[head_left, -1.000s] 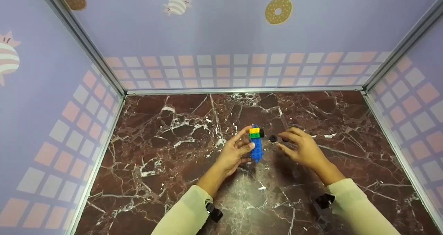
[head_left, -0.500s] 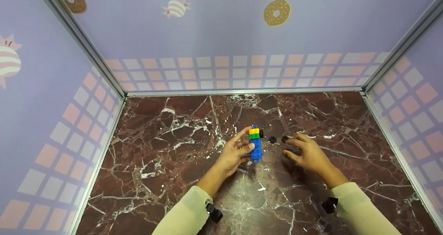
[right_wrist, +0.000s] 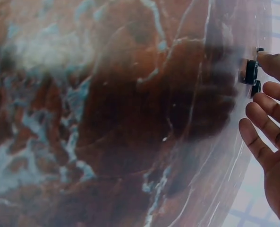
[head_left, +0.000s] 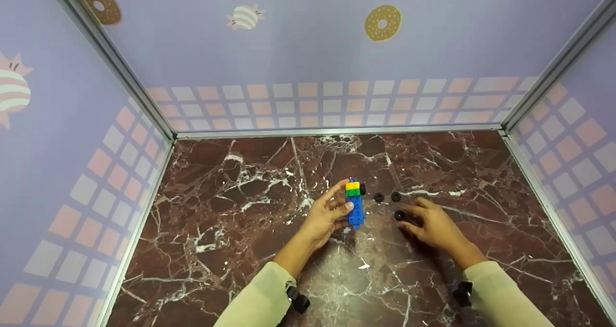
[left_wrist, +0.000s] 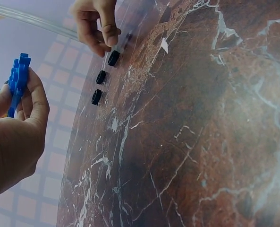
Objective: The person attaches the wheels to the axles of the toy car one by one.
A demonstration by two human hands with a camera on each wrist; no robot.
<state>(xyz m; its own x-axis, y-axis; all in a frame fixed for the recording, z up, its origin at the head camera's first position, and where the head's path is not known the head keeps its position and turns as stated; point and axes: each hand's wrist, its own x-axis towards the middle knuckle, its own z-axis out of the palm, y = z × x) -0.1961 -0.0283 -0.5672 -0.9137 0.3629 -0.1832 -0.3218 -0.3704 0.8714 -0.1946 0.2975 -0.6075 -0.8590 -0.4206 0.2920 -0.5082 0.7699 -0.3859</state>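
Note:
My left hand (head_left: 342,202) grips a blue brick stack (head_left: 356,209) topped with a green and a yellow brick, held upright just over the marble table (head_left: 231,221). A black wheel (head_left: 363,189) sits on the stack's right side. In the left wrist view the blue stack (left_wrist: 18,78) stands edge-on between thumb and fingers. Two loose black wheels (head_left: 378,197) (head_left: 396,196) lie right of it. My right hand (head_left: 410,216) rests on the table, its index fingertip touching a third wheel (head_left: 399,215), fingers loosely spread. The right wrist view shows that wheel (right_wrist: 251,72) at the fingertip.
Lilac walls with a tile pattern close the table in at the back (head_left: 337,100), left (head_left: 96,163) and right (head_left: 572,139), with metal rails along their base. Small black wrist cameras (head_left: 298,300) sit on both cream sleeves.
My right hand has drawn back toward me and to the right. One loose wheel lay on the table a second ago, then two, now three. The left hand kept its hold.

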